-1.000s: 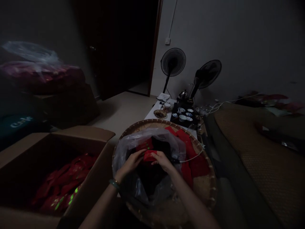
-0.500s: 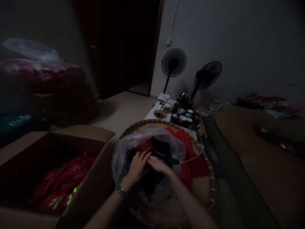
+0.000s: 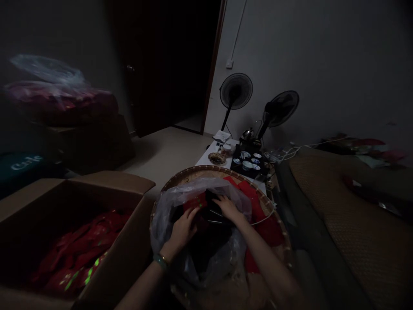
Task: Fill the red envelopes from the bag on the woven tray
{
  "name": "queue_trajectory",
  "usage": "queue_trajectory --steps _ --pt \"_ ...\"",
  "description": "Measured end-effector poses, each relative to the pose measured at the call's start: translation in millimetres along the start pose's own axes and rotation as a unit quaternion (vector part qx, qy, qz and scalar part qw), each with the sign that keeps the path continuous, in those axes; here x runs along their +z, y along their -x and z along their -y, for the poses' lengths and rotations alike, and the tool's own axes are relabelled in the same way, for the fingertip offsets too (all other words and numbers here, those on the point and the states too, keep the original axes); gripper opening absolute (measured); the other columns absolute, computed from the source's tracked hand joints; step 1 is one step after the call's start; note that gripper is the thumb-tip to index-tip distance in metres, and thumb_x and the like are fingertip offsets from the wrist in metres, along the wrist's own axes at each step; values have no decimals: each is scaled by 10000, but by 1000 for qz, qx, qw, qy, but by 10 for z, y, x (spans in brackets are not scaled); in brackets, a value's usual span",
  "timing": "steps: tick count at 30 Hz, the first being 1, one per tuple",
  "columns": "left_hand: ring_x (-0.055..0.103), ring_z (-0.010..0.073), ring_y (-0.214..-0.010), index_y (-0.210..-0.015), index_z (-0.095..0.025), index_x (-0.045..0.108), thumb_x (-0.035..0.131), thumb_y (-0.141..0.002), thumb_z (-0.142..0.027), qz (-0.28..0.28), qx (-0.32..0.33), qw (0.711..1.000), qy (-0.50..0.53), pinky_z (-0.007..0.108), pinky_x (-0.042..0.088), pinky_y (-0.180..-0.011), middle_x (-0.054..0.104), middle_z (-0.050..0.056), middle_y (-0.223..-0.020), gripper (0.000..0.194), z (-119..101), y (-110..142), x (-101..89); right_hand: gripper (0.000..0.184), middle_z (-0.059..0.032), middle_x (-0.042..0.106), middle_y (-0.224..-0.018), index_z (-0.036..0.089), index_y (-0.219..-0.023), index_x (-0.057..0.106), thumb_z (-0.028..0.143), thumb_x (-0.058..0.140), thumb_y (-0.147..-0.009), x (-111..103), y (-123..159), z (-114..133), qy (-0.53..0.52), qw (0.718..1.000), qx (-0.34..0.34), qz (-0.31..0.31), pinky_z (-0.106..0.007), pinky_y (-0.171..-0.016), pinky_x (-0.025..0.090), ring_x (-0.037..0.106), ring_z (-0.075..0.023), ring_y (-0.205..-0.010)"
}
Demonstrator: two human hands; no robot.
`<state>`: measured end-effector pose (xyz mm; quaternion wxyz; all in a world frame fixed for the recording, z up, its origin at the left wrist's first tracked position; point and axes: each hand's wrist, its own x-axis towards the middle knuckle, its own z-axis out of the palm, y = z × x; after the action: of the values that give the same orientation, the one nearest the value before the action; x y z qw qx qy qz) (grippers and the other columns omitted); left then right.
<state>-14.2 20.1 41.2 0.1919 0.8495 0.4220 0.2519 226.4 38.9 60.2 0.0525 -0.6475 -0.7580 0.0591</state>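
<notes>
Looking down through the head camera, I find a red piece with green marks [image 3: 196,202] at the far side of the dark hollow in a clear plastic bag [image 3: 163,215], which sits in a round woven tray [image 3: 286,239]. Its nearest hand is the left [image 3: 182,230]: the piece lies just beyond those fingertips, away from me and slightly to the right. That hand is bent, its fingers a little apart; whether they pinch anything, I cannot tell.

A glossy black object [image 3: 218,218] lies between the hands, nearer the right hand [image 3: 228,209], whose fingers reach leftward over its far side. Its long axis runs mostly crosswise, the right end slanting slightly toward me. Those fingers look slightly parted, but the thumb is hidden and I cannot tell whether they grip it. A white cord [image 3: 265,218] shows to the right of that hand.

Red cloth [image 3: 253,199] lies in the tray on the bag's right. Farther left, outside the tray, an open carton [image 3: 119,179] contains more red pieces [image 3: 90,241]. The dimness hides the red piece's own long axis from me.
</notes>
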Motion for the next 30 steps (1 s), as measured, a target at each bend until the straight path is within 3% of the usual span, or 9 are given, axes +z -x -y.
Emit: queue_trajectory --steps 5,11,15,21,27,30 --pt "531 208 -1064 -1217 -259 455 484 -730 -104 33 -2 999 -19 322 461 -865 415 68 -1326 512 13 12 -76 405 -131 489 -1216 276 -1192 513 121 390 -839 99 -101 -11 111 993 -9 35 -365 -837 418 455 -268 -1106" --pt "513 206 -1080 -1224 -252 438 498 -707 -120 24 25 999 20 323 445 -892 433 69 -1294 537 87 21 -109 441 -93 472 -1246 284 -1217 484 113 408 -818 99 -156 -129 93 994 -32 55 -350 -867 386 461 -248 -1106" --pt "511 207 -1074 -1214 -225 421 486 -715 -132 13 25 999 44 339 438 -897 460 80 -1259 512 88 23 -131 399 -87 533 -1163 268 -1170 525 121 399 -821 97 -186 -160 87 993 -35 66 -327 -833 396 513 -230 -1030" --pt "569 200 -933 -1117 -179 444 480 -724 -147 11 3 998 56 324 463 -790 576 79 -1077 396 62 46 -182 424 -115 560 -1100 234 -1168 516 84 434 -781 104 -170 -117 79 996 -17 47 -340 -808 393 534 -245 -986" --pt "560 187 -822 -971 -186 566 434 -842 -348 -12 -19 999 26 293 436 -721 630 59 -888 246 -9 42 -318 394 -97 557 -1063 221 -1089 541 84 503 -722 42 -114 -100 60 998 -7 21 -306 -784 393 538 -221 -951" --pt "545 187 -773 -824 -192 620 388 -868 -324 -16 -51 999 -6 278 413 -685 633 49 -747 271 -54 9 -375 363 -78 556 -1046 201 -1034 549 104 539 -685 49 -101 -114 -32 999 3 -23 -285 -776 402 546 -193 -910"
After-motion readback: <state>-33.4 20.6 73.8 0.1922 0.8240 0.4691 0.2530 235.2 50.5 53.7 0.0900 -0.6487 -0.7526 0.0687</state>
